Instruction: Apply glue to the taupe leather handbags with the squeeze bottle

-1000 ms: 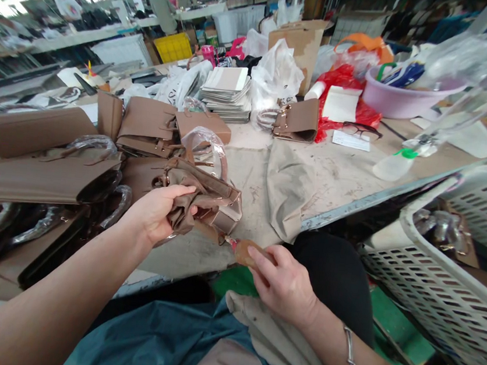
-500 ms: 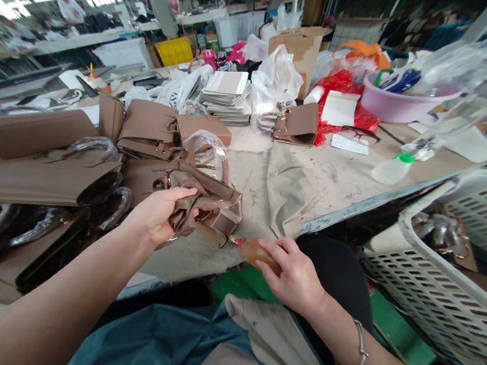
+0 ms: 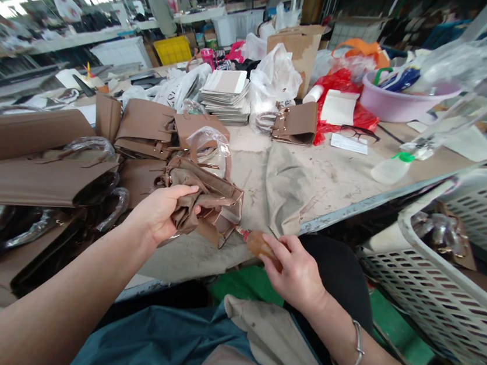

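My left hand is closed on the bunched taupe lining of a small brown handbag, whose open end points right. The bag lies on its side at the near part of the table, its handle wrapped in clear plastic behind it. In my right hand is a rounded amber-brown tool with a red neck, gripped between thumb and fingers. Its narrow tip is at the bag's lower right corner; I cannot tell whether it touches. Under the bag spreads a grey cloth.
More brown handbags with plastic-wrapped handles crowd the left. A stack of panels, a white plastic bag, a small brown bag, glasses, a purple basin and a white bottle stand beyond. At right is a slotted basket.
My right hand has moved slightly right with the amber-brown tool, and the tool's tip has shifted a little up and right. The bag's open end has turned slightly in my left hand's hold.
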A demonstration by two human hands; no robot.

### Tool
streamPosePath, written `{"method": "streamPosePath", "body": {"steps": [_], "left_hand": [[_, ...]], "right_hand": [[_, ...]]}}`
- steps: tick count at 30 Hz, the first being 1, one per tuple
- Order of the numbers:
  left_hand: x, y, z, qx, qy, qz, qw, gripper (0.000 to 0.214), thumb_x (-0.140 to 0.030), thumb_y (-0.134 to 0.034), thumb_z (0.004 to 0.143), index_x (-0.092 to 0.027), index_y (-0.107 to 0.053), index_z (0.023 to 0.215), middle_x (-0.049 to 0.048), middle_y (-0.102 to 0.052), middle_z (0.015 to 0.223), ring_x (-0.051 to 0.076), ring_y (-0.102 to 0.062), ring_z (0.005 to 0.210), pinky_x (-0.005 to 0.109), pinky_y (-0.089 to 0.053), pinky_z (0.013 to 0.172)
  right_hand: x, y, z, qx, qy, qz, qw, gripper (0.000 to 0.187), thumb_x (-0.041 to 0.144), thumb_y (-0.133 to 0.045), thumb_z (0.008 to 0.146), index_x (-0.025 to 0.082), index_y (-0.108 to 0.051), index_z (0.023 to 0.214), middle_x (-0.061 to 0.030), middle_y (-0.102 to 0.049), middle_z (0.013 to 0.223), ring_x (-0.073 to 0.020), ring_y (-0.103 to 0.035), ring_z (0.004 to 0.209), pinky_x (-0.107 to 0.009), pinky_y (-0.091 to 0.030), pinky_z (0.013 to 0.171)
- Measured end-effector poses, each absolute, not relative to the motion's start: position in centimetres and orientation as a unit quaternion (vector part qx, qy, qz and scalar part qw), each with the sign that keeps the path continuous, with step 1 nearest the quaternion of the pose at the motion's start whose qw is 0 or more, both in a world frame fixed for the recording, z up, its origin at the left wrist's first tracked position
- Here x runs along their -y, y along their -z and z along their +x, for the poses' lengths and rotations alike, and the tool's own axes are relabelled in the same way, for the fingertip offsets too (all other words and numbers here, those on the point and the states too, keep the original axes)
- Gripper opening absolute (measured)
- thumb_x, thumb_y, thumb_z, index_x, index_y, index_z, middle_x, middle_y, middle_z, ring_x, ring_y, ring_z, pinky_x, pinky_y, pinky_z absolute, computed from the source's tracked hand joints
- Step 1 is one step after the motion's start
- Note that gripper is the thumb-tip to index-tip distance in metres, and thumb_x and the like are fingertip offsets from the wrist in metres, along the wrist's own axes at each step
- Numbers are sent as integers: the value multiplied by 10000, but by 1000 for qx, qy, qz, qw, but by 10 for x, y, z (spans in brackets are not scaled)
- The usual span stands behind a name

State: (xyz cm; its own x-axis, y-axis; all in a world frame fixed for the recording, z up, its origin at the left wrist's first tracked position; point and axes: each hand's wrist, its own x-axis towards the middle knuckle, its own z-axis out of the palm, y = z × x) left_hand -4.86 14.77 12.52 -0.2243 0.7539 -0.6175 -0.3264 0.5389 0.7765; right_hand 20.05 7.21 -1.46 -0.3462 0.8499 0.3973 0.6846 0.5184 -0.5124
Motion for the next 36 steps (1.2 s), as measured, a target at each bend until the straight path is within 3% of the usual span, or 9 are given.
{"method": "streamPosePath", "body": {"steps": [8, 19, 29, 33, 36], "left_hand": [[-153, -123, -46, -635, -458, 159, 601, 82, -54, -504, 880, -89, -575, 860, 113, -676, 701, 109, -534, 370, 171, -425, 293], [-167, -120, -33, -632, -473, 140, 598, 114, -36, -517, 868, -111, -562, 794, 78, -659, 634, 114, -540, 352, 177, -447, 309], [-181, -113, -26, -623, -489, 115, 600, 149, -8, -520, 842, -106, -576, 744, 94, -672, 628, 134, -585, 401, 178, -474, 335], [-182, -114, -25, -623, -486, 117, 601, 157, -5, -540, 829, -121, -569, 726, 64, -646, 579, 125, -555, 360, 190, -480, 333], [-181, -114, -24, -622, -485, 117, 603, 151, -8, -542, 832, -122, -573, 738, 60, -644, 581, 126, -550, 353, 196, -478, 327]], "right_hand": [[-77, 10, 201, 820, -142, -464, 303, 371, 228, -600, 892, 154, -624, 1254, -90, -565, 987, -184, -601, 781, -305, -562, 694], [-88, 8, 213, 830, -93, -462, 297, 360, 248, -561, 917, 159, -608, 1263, -100, -561, 999, -188, -606, 819, -295, -564, 706], [-96, 8, 225, 859, 57, -394, 322, 380, 101, -564, 890, 219, -620, 1247, -106, -541, 1050, -214, -550, 907, -344, -536, 764], [-96, 9, 225, 861, 46, -386, 327, 413, 88, -555, 882, 251, -623, 1255, -96, -535, 1041, -219, -542, 918, -371, -535, 784], [-94, 13, 221, 857, 0, -400, 325, 376, 109, -566, 885, 215, -630, 1240, -114, -521, 1068, -232, -544, 932, -380, -547, 777]]}}
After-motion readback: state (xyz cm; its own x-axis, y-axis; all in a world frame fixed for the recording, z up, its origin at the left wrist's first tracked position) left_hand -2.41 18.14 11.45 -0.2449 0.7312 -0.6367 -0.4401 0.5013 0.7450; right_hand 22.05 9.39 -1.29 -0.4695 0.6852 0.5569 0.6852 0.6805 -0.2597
